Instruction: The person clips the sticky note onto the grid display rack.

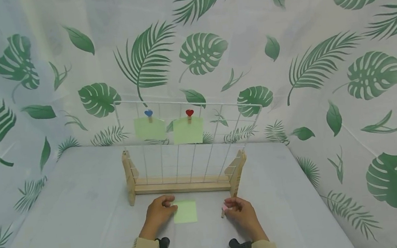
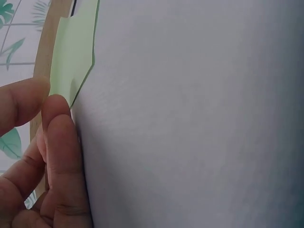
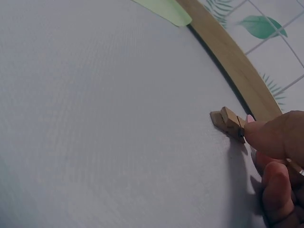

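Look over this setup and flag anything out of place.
Nothing stands out. The blue-clipped note and the red-clipped note hang on the wire grid, the loose green note lies on the table, and the right hand pinches a pink clothespin. No spill or damage shows.

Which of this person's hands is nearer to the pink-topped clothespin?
The right: the right hand pinches the clothespin. The left hand is well to its left, at the left edge of the green note lying between the hands.
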Demonstrator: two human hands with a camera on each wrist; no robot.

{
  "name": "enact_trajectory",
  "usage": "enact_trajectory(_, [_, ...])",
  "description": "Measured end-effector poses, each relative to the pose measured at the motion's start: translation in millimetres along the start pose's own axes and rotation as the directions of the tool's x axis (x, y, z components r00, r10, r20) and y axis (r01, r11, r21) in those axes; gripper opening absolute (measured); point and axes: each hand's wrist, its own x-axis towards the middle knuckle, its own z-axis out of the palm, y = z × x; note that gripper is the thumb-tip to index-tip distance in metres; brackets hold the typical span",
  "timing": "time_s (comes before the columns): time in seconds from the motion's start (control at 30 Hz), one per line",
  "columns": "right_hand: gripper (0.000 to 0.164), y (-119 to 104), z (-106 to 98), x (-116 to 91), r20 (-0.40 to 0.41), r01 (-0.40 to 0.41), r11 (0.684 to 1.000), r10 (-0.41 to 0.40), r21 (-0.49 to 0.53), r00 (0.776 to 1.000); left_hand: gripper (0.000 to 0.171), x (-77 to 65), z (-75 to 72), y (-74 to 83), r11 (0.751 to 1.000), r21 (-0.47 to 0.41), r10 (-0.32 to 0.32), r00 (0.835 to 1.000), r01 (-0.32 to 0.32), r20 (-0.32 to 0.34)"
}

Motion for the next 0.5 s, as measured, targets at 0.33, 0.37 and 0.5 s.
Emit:
enact_trajectory(0.33, [0.016,0.7,-1.8,-3.4,-0.005,0.031,0.997,-0.031,-0.072,0.999,0.021,1.8,0.6,0.9,0.997,0.081,-0.006,1.0,0.006,0.0])
enact_trajectory(0.37, [0.015,1.1,-1.7,-3.7,0.0,0.036,0.998,-0.036,-0.056,0.999,0.021,1.7,0.7,1.5,0.997,0.082,0.0,1.0,0.0,-0.002])
enact_trajectory(0.5, [0.012,5.4,-1.9,-2.4,0.032,0.053,0.999,-0.053,0.006,0.998,0.017,2.1,1.0,2.9,0.997,0.08,0.022,1.0,-0.021,-0.012])
